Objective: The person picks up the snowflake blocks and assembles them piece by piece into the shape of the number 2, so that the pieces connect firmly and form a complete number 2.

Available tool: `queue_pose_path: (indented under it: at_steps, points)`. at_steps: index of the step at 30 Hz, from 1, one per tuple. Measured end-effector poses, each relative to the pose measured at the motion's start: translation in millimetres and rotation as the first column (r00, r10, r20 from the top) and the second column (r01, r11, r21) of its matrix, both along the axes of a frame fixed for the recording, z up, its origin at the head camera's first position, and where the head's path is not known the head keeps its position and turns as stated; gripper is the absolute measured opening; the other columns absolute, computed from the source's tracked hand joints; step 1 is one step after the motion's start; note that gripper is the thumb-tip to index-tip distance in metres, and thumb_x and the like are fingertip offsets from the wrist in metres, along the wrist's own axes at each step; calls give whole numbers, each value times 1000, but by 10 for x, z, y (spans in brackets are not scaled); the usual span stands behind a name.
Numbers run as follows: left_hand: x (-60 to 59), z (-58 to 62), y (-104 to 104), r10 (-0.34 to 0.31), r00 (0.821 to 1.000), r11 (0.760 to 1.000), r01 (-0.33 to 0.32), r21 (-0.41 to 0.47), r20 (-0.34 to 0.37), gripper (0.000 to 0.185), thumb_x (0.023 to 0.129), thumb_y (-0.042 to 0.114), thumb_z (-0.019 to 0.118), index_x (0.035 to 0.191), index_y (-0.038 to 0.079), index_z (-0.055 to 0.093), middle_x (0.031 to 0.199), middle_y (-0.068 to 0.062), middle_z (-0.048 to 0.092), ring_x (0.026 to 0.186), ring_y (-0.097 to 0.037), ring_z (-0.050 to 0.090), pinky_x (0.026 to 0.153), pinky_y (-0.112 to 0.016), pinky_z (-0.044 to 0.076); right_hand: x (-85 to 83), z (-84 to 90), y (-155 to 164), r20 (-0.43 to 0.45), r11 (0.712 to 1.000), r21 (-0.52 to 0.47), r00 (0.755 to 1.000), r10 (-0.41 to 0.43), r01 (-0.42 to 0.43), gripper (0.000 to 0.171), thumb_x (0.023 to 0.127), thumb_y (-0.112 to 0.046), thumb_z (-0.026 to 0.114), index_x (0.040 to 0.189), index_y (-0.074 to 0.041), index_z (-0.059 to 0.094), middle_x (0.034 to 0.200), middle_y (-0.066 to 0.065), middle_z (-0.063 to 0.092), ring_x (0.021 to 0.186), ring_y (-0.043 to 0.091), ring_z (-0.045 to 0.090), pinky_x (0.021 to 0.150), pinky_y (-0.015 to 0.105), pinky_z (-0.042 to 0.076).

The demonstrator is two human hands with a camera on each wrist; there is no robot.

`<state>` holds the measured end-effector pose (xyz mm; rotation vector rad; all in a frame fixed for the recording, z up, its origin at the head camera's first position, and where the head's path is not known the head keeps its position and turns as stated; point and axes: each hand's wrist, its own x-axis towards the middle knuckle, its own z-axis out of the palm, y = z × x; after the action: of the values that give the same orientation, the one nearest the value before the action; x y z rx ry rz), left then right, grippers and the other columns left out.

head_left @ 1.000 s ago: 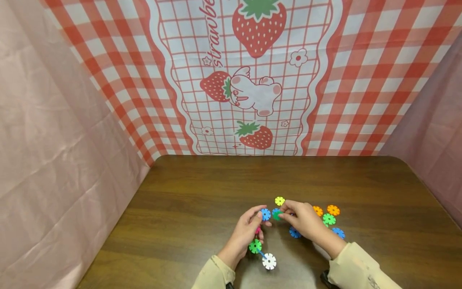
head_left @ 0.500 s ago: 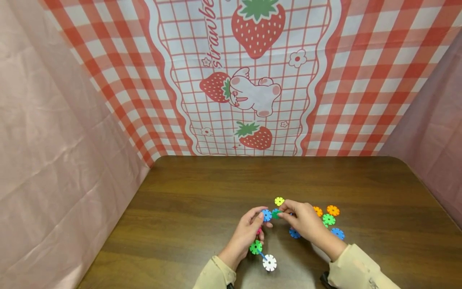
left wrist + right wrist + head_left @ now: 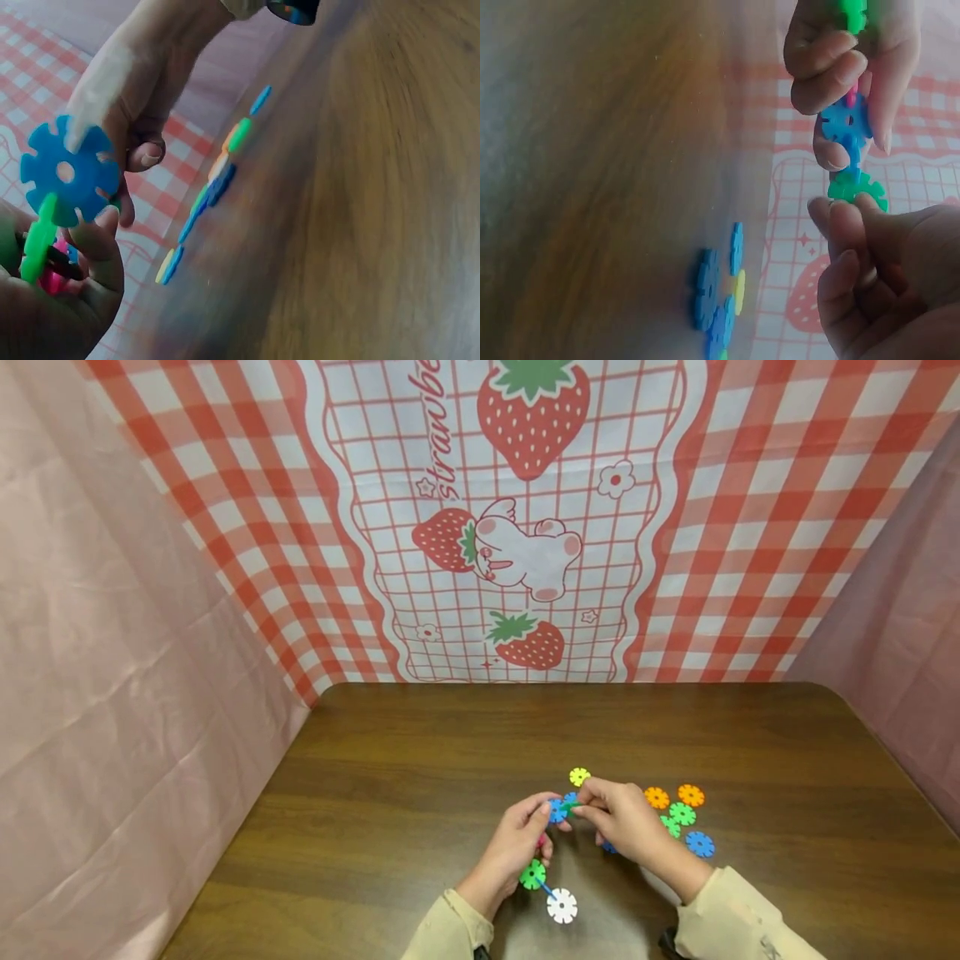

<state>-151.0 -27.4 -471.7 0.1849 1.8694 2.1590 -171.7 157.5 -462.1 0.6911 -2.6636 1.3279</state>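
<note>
My left hand (image 3: pixel 513 847) grips a chain of notched plastic snowflake discs. A white disc (image 3: pixel 562 906) hangs at the near end, linked through an edge-on blue piece to a green disc (image 3: pixel 532 874). Further up, a pink disc (image 3: pixel 541 841) shows partly between the fingers, and a blue disc (image 3: pixel 844 120) lies under the thumb. My right hand (image 3: pixel 626 818) pinches another green disc (image 3: pixel 859 191) between thumb and fingers. In the right wrist view its edge meets a blue piece just below the left fingers. A large blue disc (image 3: pixel 71 172) stands out in the left wrist view.
Loose discs lie on the brown wooden table (image 3: pixel 420 760): a yellow one (image 3: pixel 579 777) beyond the hands, and orange (image 3: pixel 691 795), green (image 3: pixel 682 814) and blue (image 3: pixel 701 844) ones to the right. A strawberry-print checked cloth (image 3: pixel 525 552) hangs behind the table, with pink cloth at the sides.
The green disc in my right hand has moved left to the blue disc at my left fingertips and turned nearly edge-on. The left hand with its chain has shifted slightly right.
</note>
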Motion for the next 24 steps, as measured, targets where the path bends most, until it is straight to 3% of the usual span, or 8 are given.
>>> queue_pose_path:
  at_steps: [7, 12, 15, 19, 24]
  points:
    - [-4, 24, 29, 29, 998, 1000, -29, 2, 50, 27, 101, 12, 49, 121, -5, 55, 85, -12, 66, 45, -5, 44, 41, -17, 38, 0, -36, -22, -20, 1000, -10, 1000, -13, 13, 17, 88, -2, 69, 79, -14, 60, 66, -1, 68, 46, 6, 55, 45, 24, 47]
    - [-25, 18, 20, 62, 993, 998, -60, -25, 104, 23, 98, 17, 56, 108, -3, 58, 73, -4, 62, 43, -4, 42, 38, -17, 36, -8, -41, -32, -18, 1000, -7, 1000, 14, -14, 11, 89, -4, 69, 84, -12, 64, 71, 0, 69, 48, 5, 55, 47, 24, 48]
    - [-34, 3, 10, 56, 989, 998, -51, -36, 134, 22, 98, 21, 59, 95, -1, 59, 66, -1, 55, 42, -4, 41, 38, -16, 36, -20, -27, -34, -44, 998, 58, 999, 12, -9, 10, 87, -5, 72, 87, -13, 67, 77, 0, 70, 54, 4, 57, 51, 24, 49]
    - [-36, -22, -10, 58, 986, 998, -52, -37, 158, 26, 98, 23, 60, 82, 2, 56, 63, 1, 50, 43, -4, 40, 38, -16, 36, -48, 6, -25, -83, 980, 194, 996, -26, 42, 11, 83, -9, 77, 91, -13, 70, 86, -2, 71, 74, 13, 66, 65, 30, 53]
    - [-48, -49, -46, 71, 985, 997, -65, -38, 157, 25, 97, 20, 60, 88, -3, 60, 66, -1, 58, 43, -3, 42, 39, -15, 37, -107, 32, -14, -41, 958, 278, 998, -58, 67, 13, 82, -8, 77, 93, -9, 72, 90, 0, 71, 85, 21, 67, 75, 40, 53]
